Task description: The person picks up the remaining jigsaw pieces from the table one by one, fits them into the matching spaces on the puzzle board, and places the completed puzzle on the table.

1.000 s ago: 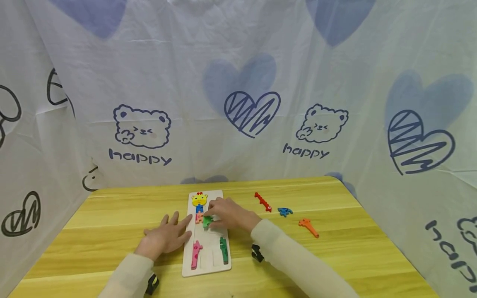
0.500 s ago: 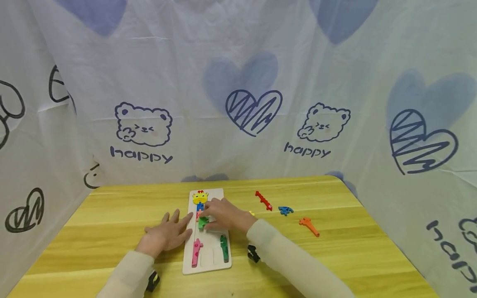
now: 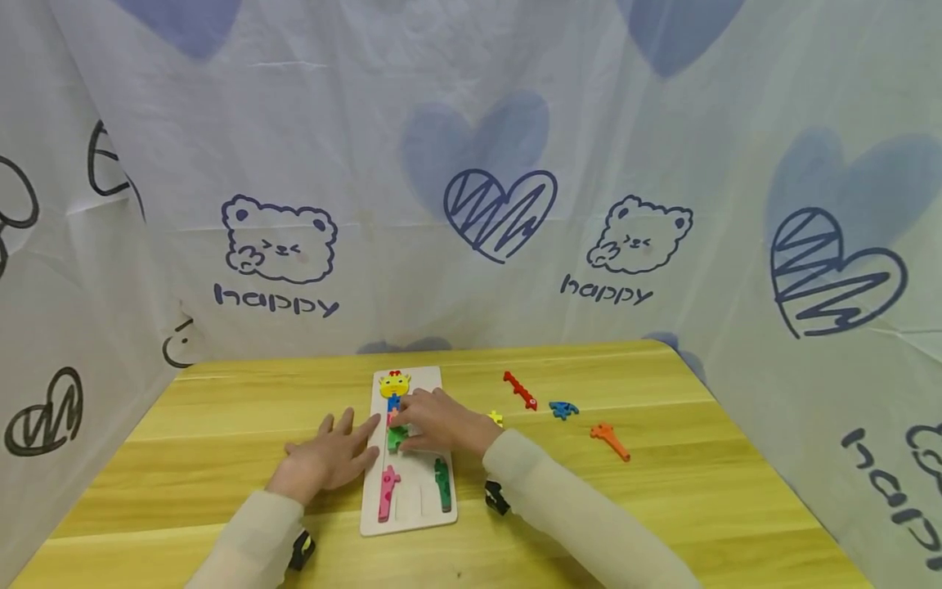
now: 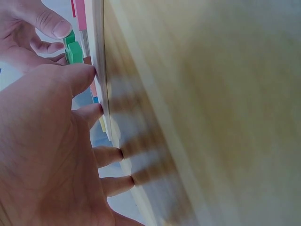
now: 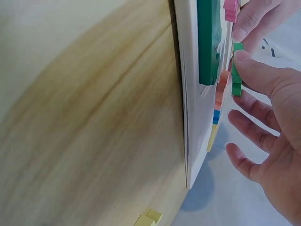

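Note:
A white puzzle board (image 3: 425,379) lies on the table. It bears a yellow giraffe-head piece (image 3: 394,385), a blue piece (image 3: 393,403) and a salmon-pink piece (image 3: 392,417) partly behind my right fingers. My right hand (image 3: 445,421) pinches a light green puzzle piece (image 5: 237,70) between thumb and finger, just above the board, below the salmon piece. My left hand (image 3: 320,460) rests with spread fingers at the board's left edge; in the left wrist view the thumb (image 4: 82,77) touches that edge.
A pink giraffe-shaped piece (image 3: 387,493) and a dark green one (image 3: 442,484) sit at the board's lower corners. On the table to the right lie a yellow piece (image 3: 496,418), a red piece (image 3: 521,390), a blue piece (image 3: 563,410) and an orange piece (image 3: 610,441).
My right hand has shifted slightly left with the green piece, bringing it under the salmon piece. The yellow piece on the table has come into sight past the right wrist. My left hand stays put.

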Tool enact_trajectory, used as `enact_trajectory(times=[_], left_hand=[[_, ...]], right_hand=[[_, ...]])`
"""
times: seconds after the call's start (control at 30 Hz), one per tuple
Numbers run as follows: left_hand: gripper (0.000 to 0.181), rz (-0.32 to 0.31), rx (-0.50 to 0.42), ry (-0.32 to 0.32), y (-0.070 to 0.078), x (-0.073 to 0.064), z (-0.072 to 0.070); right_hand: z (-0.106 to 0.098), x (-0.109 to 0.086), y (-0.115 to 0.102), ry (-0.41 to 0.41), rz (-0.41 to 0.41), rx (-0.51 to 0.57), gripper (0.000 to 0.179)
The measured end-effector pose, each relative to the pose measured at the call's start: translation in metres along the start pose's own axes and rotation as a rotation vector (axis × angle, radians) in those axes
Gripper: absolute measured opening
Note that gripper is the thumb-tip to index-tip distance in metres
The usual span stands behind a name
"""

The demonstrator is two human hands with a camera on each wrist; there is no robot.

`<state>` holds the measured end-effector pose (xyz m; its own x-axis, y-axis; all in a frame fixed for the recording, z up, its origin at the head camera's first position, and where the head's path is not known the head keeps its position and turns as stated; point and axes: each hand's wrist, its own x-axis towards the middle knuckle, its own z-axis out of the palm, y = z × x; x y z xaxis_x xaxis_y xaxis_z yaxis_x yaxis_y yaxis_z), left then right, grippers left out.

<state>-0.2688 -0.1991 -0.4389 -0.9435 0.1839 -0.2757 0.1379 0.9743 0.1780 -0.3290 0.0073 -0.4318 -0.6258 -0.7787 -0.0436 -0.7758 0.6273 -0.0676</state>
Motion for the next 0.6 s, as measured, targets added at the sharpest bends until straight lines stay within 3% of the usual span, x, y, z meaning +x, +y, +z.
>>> enact_trajectory(times=[0.6], left_hand=[[0.063, -0.002, -0.004, 0.007, 0.0001, 0.0002, 0.0013]], right_hand=[[0.0039, 0.0030, -0.0022, 0.003, 0.009, 0.040, 0.044]])
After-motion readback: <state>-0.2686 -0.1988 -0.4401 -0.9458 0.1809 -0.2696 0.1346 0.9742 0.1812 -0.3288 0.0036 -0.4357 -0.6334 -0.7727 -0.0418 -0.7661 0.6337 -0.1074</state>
